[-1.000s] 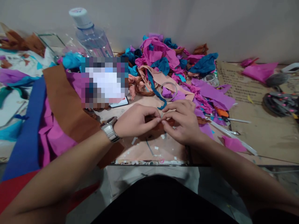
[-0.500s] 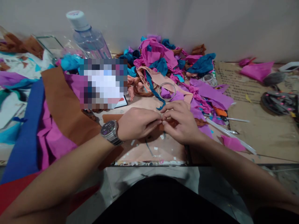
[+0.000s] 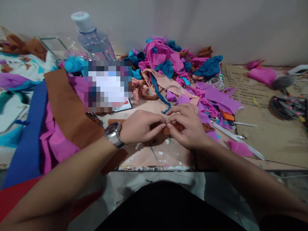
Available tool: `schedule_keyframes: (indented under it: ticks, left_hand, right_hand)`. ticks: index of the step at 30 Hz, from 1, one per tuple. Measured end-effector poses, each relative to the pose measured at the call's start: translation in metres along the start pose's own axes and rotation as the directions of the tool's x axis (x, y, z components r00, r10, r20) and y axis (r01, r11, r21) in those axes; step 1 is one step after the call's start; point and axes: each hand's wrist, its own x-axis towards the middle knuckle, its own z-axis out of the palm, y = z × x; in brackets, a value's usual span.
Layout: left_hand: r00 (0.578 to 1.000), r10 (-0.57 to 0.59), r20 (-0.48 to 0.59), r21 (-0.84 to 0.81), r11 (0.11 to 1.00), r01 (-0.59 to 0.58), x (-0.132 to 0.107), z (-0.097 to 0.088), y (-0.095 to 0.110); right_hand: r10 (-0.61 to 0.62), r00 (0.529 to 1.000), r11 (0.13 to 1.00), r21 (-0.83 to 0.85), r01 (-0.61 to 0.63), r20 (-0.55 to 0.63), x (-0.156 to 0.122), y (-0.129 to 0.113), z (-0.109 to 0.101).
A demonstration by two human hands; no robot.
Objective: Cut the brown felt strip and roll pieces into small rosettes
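Note:
My left hand (image 3: 144, 125), with a watch on its wrist, pinches a brown crepe paper strip (image 3: 165, 130) between thumb and fingers. Right beside it, my right hand (image 3: 186, 125) grips the same strip, fingertips almost meeting the left ones. One end of the strip pokes out beyond the left hand; a crumpled brown piece shows past the right hand. Most of the strip is hidden behind my fingers. Just above the fingertips lie a twisted blue paper strip (image 3: 157, 89) and a clear tape roll (image 3: 172, 95).
A heap of crumpled coloured paper (image 3: 161, 54) is piled at the back. Behind the blurred phone (image 3: 122, 106) stands a water bottle (image 3: 95, 41). Long paper sheets (image 3: 64, 106) hang over the table's left front edge. White sticks (image 3: 238, 141) and orange-handled scissors (image 3: 227, 116) lie right, near cardboard (image 3: 260, 128).
Both hands stay together at nearly the same place. The left wrist has turned slightly and more of the brown strip shows between the hands. The view has shifted a little.

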Motion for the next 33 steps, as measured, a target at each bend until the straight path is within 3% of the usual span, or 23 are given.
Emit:
schedule_keyframes:
  ticks: [6,13,18,21,23,25,28,33]
  left_hand:
    - [0.989,-0.118,0.092,-0.167,0.977,0.132,0.003,-0.010,0.000]
    - [0.967,-0.194,0.163,-0.188,0.956,0.223,0.004,-0.023,-0.002]
    - [0.962,-0.257,0.086,0.061,0.966,0.253,0.004,-0.028,-0.008]
    - [0.944,-0.330,0.002,0.330,0.891,0.311,0.003,-0.026,-0.013]
    - [0.940,-0.340,0.001,0.419,0.854,0.309,0.002,-0.023,-0.014]
    - [0.959,-0.270,0.086,0.359,0.906,0.223,0.002,-0.022,-0.013]
    - [0.967,-0.119,0.227,0.135,0.987,0.090,0.002,-0.019,-0.007]
    - [0.941,-0.164,0.297,0.022,0.986,0.165,0.004,-0.018,-0.002]
  right_hand:
    - [0.006,1.000,0.999,0.034,-0.006,-0.024,0.001,0.000,-0.001]
    - [0.037,0.998,0.997,0.063,-0.034,-0.043,0.002,0.000,-0.005]
    - [0.057,0.997,0.997,0.063,-0.053,-0.060,0.002,0.004,-0.006]
    - [0.061,0.997,0.996,0.063,-0.058,-0.055,0.002,0.005,-0.006]
    - [0.054,0.998,0.997,0.061,-0.053,-0.025,0.002,0.004,-0.005]
    - [0.039,0.999,0.997,0.058,-0.040,0.017,0.002,0.003,-0.003]
    - [0.016,0.998,0.998,0.060,-0.020,0.068,0.002,0.000,0.000]
    - [0.009,0.993,0.998,0.054,-0.015,0.115,0.001,-0.003,-0.001]
